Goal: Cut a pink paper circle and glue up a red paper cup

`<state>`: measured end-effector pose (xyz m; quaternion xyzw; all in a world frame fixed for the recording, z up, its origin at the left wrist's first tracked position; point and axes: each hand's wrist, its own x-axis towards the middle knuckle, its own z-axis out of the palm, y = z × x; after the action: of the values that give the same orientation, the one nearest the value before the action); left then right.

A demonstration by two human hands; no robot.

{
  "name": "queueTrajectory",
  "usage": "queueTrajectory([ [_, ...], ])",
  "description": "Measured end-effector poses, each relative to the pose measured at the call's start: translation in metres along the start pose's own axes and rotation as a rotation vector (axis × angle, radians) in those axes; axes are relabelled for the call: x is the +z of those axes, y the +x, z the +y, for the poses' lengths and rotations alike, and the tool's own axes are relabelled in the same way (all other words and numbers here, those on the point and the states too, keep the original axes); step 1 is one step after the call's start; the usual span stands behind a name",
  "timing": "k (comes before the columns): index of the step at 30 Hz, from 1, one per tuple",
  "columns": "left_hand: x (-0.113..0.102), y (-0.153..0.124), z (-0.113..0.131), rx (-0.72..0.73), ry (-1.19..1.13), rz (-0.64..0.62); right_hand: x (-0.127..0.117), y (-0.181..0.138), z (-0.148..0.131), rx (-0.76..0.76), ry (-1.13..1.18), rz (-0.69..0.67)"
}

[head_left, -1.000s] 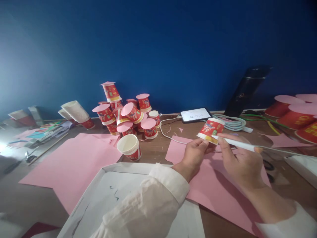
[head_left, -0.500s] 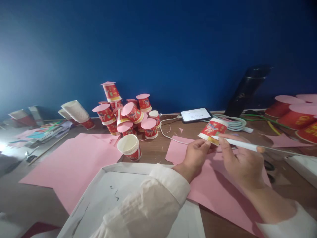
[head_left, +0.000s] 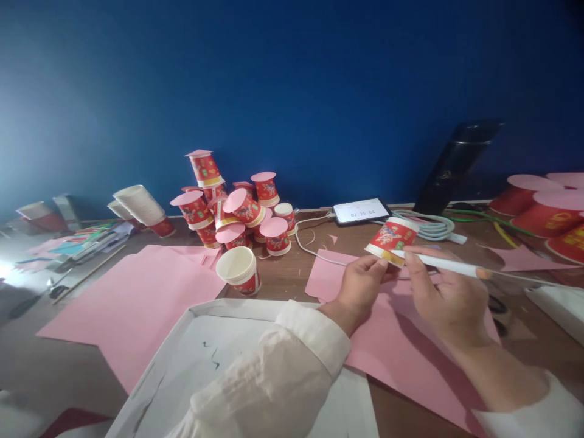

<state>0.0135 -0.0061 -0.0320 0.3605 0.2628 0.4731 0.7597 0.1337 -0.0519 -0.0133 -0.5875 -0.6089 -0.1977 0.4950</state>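
Note:
My left hand (head_left: 362, 283) pinches a small red paper cup (head_left: 391, 238) by its rim, holding it tilted on its side above a pink paper sheet (head_left: 387, 340). My right hand (head_left: 449, 301) is closed around a white pen (head_left: 440, 263), and the pen's tip touches the cup's rim. Both wrists wear white sleeves. The hands hover over the right half of the brown table.
A heap of red cups capped with pink discs (head_left: 232, 210) stands at the back. An upright open cup (head_left: 239, 271), a stack of white cups (head_left: 139, 207), a phone (head_left: 360, 211) with cables, a white tray (head_left: 214, 365), a second pink sheet (head_left: 137, 304) and big red cups (head_left: 547, 216) surround the hands.
The cup and both hands have shifted very slightly to the right; the phone's timer has advanced by a second. Otherwise nothing has moved.

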Motion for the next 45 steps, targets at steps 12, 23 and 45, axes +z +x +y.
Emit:
queueTrajectory([
  [12,0.000,-0.002,0.010,-0.106,-0.217,0.047,-0.007,0.003,0.001,0.041,0.012,0.050],
  [23,0.001,-0.001,0.009,-0.103,-0.205,0.002,-0.001,-0.001,0.002,0.046,-0.043,0.004],
  [45,0.001,-0.002,0.011,-0.129,-0.147,0.043,-0.002,0.000,0.006,0.061,-0.091,0.032],
])
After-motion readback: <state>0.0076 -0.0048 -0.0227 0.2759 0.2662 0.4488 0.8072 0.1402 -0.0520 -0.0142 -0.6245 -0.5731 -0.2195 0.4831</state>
